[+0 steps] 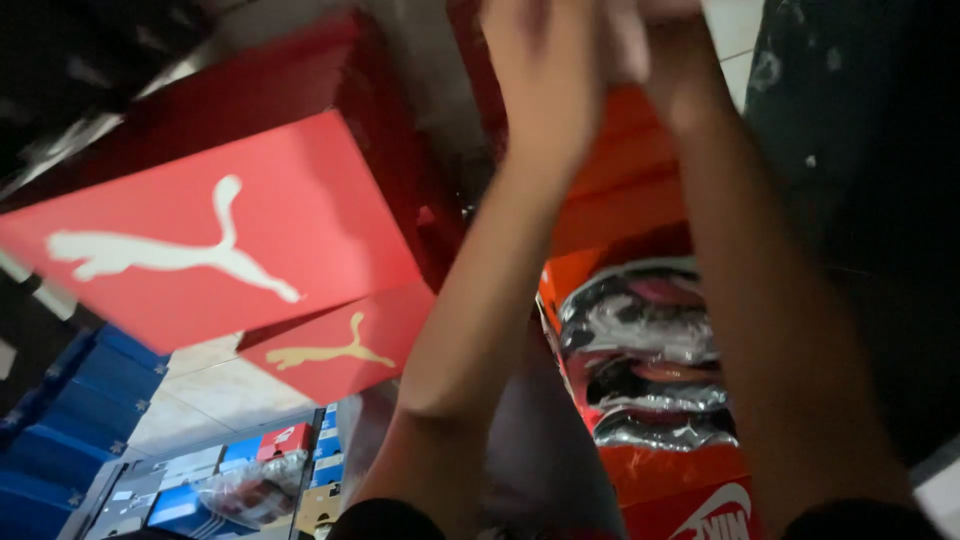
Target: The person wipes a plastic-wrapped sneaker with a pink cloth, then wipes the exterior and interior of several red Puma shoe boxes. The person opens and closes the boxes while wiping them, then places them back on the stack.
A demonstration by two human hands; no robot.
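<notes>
We are looking past a large red cardboard shoebox lid with a white leaping-cat emblem [215, 235] that is filling the left of the frame, a second, smaller red lid with a pale gold emblem [335, 350] tucked just beneath it. Below them, blue stacked shoeboxes [85, 420] are running along a pale tiled floor [215, 385], with a clear plastic bag [250, 492] lying near more boxes.

At centre, our left hand [545, 85] is reaching upward, its back to the camera and heavily blurred; the fingers appear extended rather than clenched, pressing against an orange cardboard shoebox [625, 180] overhead. Just beside it our right hand [655, 45] is rising to the top edge of the frame, where we cannot tell whether its fingers are gripping the box or merely touching it.

Under the raised orange box, an open orange shoebox holding plastic-wrapped dark shoes [645, 360] is sitting between our forearms. A dark wall surface [860, 150] is closing off the right.

By our reading, we are handling the upper orange box in the stack, mid-lift; any further move is calling for a firm two-handed hold so the boxes nearby are not toppled.
</notes>
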